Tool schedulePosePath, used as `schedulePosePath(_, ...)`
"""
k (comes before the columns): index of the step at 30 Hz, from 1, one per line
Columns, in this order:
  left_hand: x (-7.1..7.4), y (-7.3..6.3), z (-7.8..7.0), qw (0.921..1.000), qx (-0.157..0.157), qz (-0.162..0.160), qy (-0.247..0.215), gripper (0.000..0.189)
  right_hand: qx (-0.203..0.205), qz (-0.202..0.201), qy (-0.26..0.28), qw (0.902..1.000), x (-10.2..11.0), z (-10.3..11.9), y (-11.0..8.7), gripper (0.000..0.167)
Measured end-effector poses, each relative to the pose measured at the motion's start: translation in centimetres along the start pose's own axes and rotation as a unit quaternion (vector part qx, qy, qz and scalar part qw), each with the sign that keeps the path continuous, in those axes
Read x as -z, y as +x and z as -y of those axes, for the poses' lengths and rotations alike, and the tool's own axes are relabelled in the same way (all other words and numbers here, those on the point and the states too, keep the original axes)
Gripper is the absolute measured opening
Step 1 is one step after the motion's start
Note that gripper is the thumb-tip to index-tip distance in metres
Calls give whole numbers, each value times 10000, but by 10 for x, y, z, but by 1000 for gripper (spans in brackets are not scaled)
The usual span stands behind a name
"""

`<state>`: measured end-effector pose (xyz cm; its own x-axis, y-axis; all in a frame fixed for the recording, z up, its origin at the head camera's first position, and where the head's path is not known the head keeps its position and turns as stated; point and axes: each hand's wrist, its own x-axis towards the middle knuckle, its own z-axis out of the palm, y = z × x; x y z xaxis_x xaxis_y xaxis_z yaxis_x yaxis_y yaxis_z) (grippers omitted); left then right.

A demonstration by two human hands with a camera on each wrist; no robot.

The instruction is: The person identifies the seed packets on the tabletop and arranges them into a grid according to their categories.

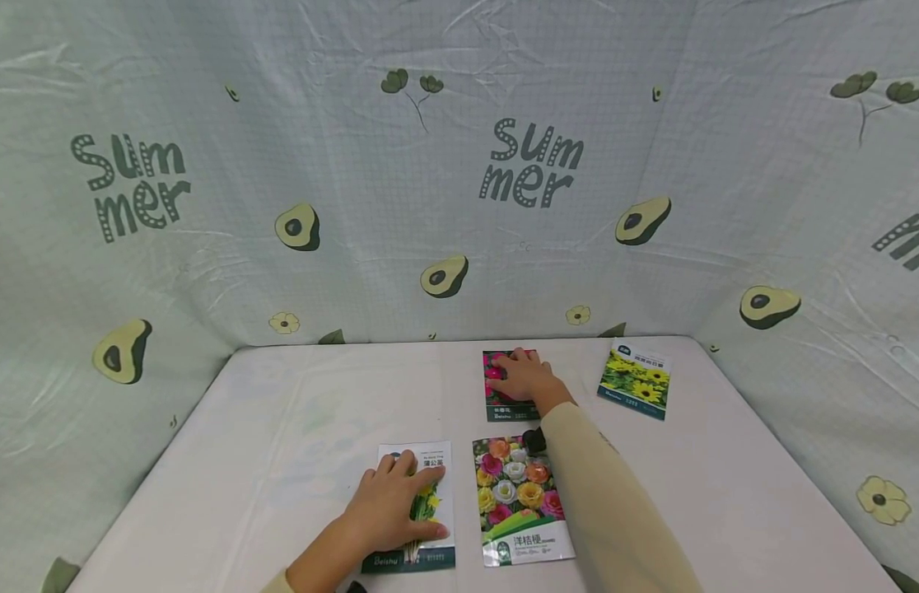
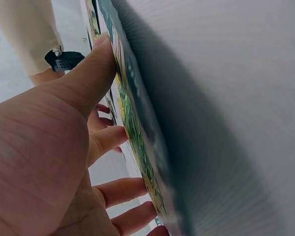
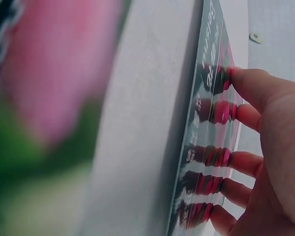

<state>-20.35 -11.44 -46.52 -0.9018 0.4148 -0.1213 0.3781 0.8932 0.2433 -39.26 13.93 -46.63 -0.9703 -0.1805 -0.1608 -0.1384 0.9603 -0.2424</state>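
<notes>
My left hand [image 1: 389,509] lies with spread fingers over a white seed packet [image 1: 430,502] printed with yellow flowers and green leaves. In the left wrist view, its thumb and fingertips rest on the face of that packet [image 2: 132,118]. Farther back, my right hand [image 1: 526,380] covers much of a smaller seed packet [image 1: 504,413] with pink flowers and a dark green lower band. The right wrist view has all its fingertips [image 3: 241,115] touching the glossy front of this packet [image 3: 201,132], which reflects them.
A large packet of mixed-colour flowers [image 1: 515,494] lies between the left hand and the right forearm. At the back right sits a tilted yellow-flower packet [image 1: 636,383]. The white table [image 1: 304,412] ends against an avocado-print curtain [image 1: 370,181].
</notes>
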Motion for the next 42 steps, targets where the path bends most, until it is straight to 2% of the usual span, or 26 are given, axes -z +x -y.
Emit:
schedulePosePath(19,-3,3,0,9999,82,71,31,85,-40,-50,51,10000,-2,15,0,64)
schedulePosePath(32,-2,3,0,9999,121,97,58,85,-83,97,17,9999,-4,25,7,66)
schedulePosePath(42,-2,3,-1,9998,139,110,90,84,67,87,58,9999,-5,33,7,63)
